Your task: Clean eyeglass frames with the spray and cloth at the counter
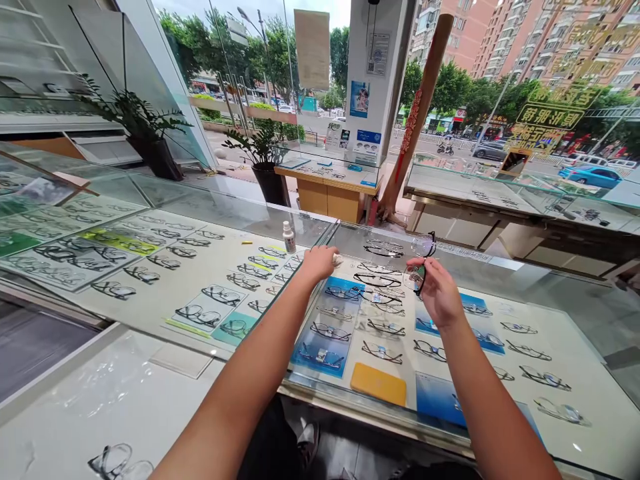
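Note:
My right hand (441, 293) pinches a pair of eyeglasses (424, 245) with a dark frame and clear lenses. They are turned upright on end above the glass display counter (345, 393). To the left, my left hand (320, 262) is closed around a small white wad (337, 259), cloth or tissue by its look; most of it is hidden by the fingers. Just beyond that hand stands a white spray bottle (289, 237). Rows of eyeglasses (383, 328) lie in the counter below and between both hands.
A yellow case (379, 383) lies near the counter's front edge. Blue display cards (323, 360) sit under some glasses. More frames (115, 289) fill the left case. At lower left, another pair (120, 462) rests on a white surface. Potted plants (265, 167) stand by the window.

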A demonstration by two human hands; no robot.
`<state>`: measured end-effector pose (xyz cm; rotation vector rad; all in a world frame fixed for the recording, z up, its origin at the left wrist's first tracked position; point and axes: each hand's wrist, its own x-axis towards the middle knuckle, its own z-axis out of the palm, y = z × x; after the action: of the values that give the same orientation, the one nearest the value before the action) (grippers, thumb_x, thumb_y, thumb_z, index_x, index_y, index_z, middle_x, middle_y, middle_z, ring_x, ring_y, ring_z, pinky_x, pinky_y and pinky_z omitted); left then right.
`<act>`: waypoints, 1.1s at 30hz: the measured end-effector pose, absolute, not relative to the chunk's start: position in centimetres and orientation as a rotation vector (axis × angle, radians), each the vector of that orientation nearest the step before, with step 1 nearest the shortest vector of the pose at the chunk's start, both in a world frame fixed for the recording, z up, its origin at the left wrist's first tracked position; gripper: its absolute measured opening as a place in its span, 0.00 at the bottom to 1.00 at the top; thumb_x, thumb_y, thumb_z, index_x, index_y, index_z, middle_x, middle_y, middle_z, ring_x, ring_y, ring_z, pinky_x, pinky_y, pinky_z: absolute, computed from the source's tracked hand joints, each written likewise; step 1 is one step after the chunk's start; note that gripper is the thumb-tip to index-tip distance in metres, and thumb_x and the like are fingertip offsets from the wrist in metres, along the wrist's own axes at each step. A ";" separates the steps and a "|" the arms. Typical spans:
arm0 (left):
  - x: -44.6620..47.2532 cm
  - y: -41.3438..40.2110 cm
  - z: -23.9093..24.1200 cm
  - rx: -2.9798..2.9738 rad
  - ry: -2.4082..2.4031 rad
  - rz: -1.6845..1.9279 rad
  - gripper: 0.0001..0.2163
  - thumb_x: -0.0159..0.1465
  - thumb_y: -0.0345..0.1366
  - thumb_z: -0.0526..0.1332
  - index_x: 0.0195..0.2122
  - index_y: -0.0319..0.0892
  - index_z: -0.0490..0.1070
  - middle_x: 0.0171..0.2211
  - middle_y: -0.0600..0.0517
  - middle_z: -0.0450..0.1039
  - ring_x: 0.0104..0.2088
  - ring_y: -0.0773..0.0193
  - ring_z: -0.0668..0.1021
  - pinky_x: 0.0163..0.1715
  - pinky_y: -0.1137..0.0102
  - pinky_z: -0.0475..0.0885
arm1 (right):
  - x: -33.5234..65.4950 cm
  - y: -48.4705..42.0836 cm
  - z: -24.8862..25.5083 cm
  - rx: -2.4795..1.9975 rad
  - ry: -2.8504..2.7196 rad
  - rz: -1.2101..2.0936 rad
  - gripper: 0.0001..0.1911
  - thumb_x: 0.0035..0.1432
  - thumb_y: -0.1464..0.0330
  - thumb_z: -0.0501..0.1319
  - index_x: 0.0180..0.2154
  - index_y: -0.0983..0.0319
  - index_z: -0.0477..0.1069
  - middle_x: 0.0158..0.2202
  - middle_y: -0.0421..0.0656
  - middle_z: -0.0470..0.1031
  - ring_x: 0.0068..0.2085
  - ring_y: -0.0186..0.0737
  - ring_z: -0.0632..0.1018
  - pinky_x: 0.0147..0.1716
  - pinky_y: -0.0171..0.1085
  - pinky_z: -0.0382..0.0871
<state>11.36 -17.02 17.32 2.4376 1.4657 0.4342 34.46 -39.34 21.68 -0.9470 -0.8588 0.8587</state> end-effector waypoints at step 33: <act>10.8 -15.8 20.5 1.191 1.105 0.988 0.19 0.59 0.39 0.70 0.48 0.43 0.68 0.34 0.51 0.74 0.32 0.61 0.79 0.40 0.63 0.77 | 34.8 -39.0 21.1 -0.922 -0.827 0.906 0.12 0.62 0.56 0.71 0.38 0.56 0.79 0.46 0.43 0.82 0.39 0.40 0.75 0.37 0.37 0.67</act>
<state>10.82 -15.80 20.47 1.1908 1.1051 0.9878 34.84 -39.02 21.15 -0.9225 -0.8268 0.9062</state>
